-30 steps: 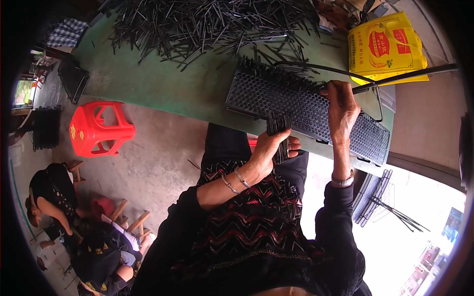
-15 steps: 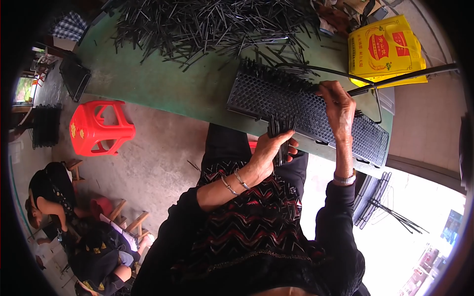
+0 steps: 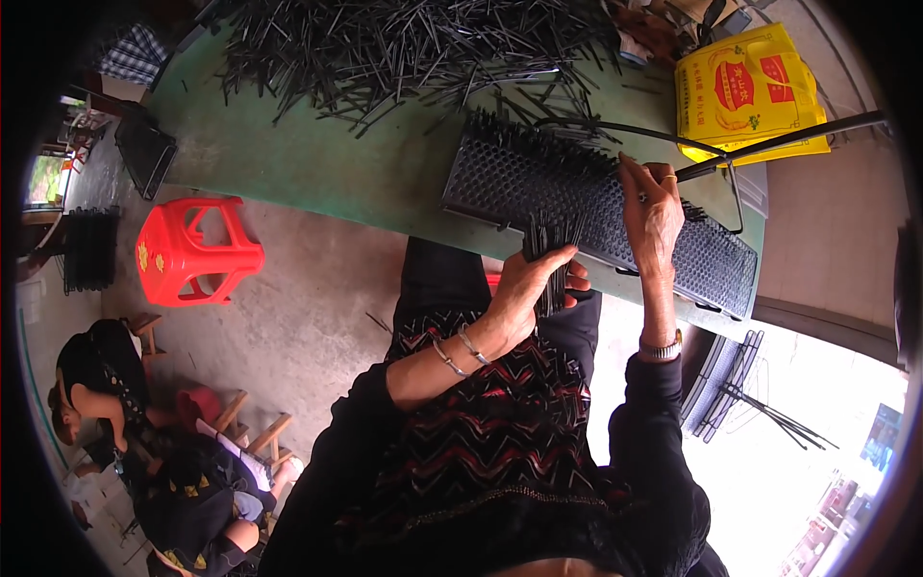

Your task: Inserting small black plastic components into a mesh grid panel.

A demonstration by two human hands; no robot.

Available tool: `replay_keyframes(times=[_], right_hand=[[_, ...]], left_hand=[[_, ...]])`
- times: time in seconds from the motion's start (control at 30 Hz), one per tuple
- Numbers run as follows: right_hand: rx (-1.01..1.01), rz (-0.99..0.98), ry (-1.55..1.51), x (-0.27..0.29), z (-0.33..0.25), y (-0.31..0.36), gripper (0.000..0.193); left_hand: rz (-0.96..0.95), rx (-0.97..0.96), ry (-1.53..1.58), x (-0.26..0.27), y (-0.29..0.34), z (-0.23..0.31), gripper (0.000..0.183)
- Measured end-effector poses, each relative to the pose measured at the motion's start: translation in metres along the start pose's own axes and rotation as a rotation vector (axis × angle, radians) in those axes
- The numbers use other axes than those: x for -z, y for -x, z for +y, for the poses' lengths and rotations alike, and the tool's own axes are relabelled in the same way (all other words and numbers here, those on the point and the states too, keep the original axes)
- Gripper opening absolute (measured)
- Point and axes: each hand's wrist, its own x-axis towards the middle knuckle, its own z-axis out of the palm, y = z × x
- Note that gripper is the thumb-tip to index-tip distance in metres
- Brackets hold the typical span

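A bundle of thin black strips (image 3: pixel 552 237) stands upright in my left hand (image 3: pixel 524 288), which is closed around it near the table's front edge. My right hand (image 3: pixel 656 217) is over the black perforated tray (image 3: pixel 567 197), fingertips pinched at its far edge. Whatever is between those fingertips is too small to make out. Along the tray's far side, short black strips (image 3: pixel 538 144) stick up in a dense row from the holes. Toward its right end most holes show no strips.
Loose black strips (image 3: pixel 413 58) lie heaped across the back of the green table (image 3: pixel 288 163). A black metal bar (image 3: pixel 788 149) reaches over the tray's right side, by a yellow bag (image 3: pixel 745 91). A red stool (image 3: pixel 197 250) is at left; people (image 3: pixel 183 481) sit at lower left.
My right hand has shifted slightly left and away from me along the tray, its fingers still pinched. The left hand keeps its bundle almost in place.
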Motion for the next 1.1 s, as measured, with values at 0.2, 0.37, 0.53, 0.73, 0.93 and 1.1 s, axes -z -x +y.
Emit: replay_keyframes(times=[0.2,0.37,0.53,0.73,0.93,1.1], right_hand=[[-0.409,-0.526,-0.63,0.034,-0.025,0.012,0.032],[-0.39,-0.728,-0.78,0.032,-0.021,0.022,0.021],[-0.445,-0.584,-0.871,0.035,-0.021,0.024,0.012],[-0.286,-0.067,-0.565,0.039,-0.033,0.005,0.011],[-0.093,0.068,-0.322,0.011,-0.022,-0.002,0.011],[-0.033,0.049,-0.266,0.013,-0.021,-0.005,0.01]], left_hand=[[-0.006,-0.036,-0.007,0.001,0.001,-0.001,0.022],[-0.022,0.002,-0.052,-0.001,0.0,-0.001,0.023],[-0.014,-0.001,0.008,-0.001,-0.002,-0.002,0.028],[-0.018,0.098,0.027,0.001,-0.004,-0.001,0.032],[-0.066,0.078,-0.002,0.001,-0.007,-0.007,0.027],[-0.122,0.06,0.01,0.005,-0.008,-0.005,0.022]])
